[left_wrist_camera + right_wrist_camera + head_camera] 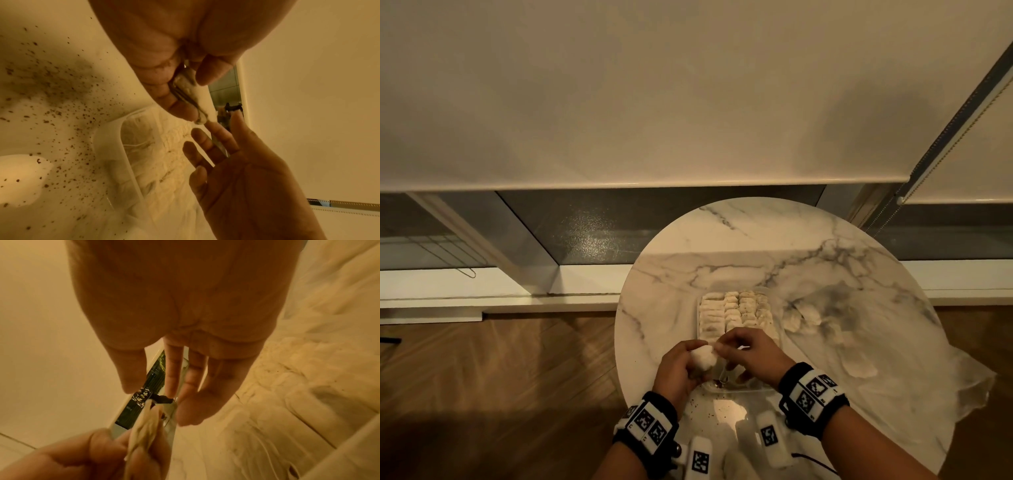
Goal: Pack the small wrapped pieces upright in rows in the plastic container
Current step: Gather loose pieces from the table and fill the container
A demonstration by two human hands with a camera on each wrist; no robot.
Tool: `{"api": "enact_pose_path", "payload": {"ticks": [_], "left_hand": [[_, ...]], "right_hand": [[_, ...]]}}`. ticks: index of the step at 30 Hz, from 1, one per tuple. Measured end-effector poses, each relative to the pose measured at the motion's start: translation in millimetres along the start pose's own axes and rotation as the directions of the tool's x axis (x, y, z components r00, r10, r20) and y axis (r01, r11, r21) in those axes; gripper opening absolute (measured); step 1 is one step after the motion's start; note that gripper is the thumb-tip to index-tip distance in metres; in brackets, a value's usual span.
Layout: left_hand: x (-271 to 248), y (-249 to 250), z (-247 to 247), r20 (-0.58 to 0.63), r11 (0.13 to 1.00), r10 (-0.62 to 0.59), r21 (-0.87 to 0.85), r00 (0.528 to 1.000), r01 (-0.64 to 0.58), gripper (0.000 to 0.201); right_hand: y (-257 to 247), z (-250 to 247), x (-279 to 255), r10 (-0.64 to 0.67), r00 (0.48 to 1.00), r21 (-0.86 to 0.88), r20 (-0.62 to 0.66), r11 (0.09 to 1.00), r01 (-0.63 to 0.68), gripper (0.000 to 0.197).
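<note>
- Nearest the head camera, at 6 o'clock, the wrists wore black bands with white marker tags, forearms angled inward so both hands met over the near end of the container.
- The left hand held one wrapped piece with fingers curled round it and the thumb pressing its side, its top edge turned up; probably to keep it upright for setting down.
- The right hand had its fingers fairly straight and spread, fingertips at the piece's end, holding nothing itself; seemingly steadying or taking it over.
- The plastic container sat mid-worktop, at 12 o'clock from the hands, with rows of packed pieces standing edge-up and filling its far part; the near end looked free, which would explain why the hands worked there.
- More loose pieces lay on thin wrap at 3 o'clock, near the right hand's side.
- Dark crumbs dotted the marble worktop by the container's near rim.
</note>
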State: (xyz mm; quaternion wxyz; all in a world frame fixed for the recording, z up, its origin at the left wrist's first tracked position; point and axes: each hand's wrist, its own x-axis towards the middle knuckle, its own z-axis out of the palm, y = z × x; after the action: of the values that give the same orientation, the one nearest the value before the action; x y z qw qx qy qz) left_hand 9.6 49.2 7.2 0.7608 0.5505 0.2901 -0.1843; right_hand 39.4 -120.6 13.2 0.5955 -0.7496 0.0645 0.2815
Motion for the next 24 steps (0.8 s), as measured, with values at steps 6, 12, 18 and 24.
{"api": "enact_pose_path", "payload": {"ticks": [6, 12, 18, 24], "left_hand": [[-2, -7, 15, 0.040, 0.996, 0.060, 0.069, 0.997, -0.062, 0.037], [-7, -16, 31, 0.036, 0.997, 0.073, 0.034, 0.997, -0.074, 0.027], [-7, -20, 37, -0.026, 0.999, 0.049, -0.001, 0.998, -0.049, 0.021], [0, -30, 34, -0.094, 0.990, 0.088, 0.114, 0.992, -0.077, 0.031]], "right_hand": [[6, -3, -10, -0.054, 0.997, 0.058, -0.059, 0.997, 0.058, 0.018], [13, -22, -11, -0.076, 0.988, 0.069, -0.132, 0.994, 0.085, 0.008], [14, -37, -8, -0.040, 0.992, 0.290, -0.123, 0.954, 0.075, 0.013], [12, -53, -5, -0.068, 0.983, 0.394, -0.168, 0.910, 0.130, 0.008]]}}
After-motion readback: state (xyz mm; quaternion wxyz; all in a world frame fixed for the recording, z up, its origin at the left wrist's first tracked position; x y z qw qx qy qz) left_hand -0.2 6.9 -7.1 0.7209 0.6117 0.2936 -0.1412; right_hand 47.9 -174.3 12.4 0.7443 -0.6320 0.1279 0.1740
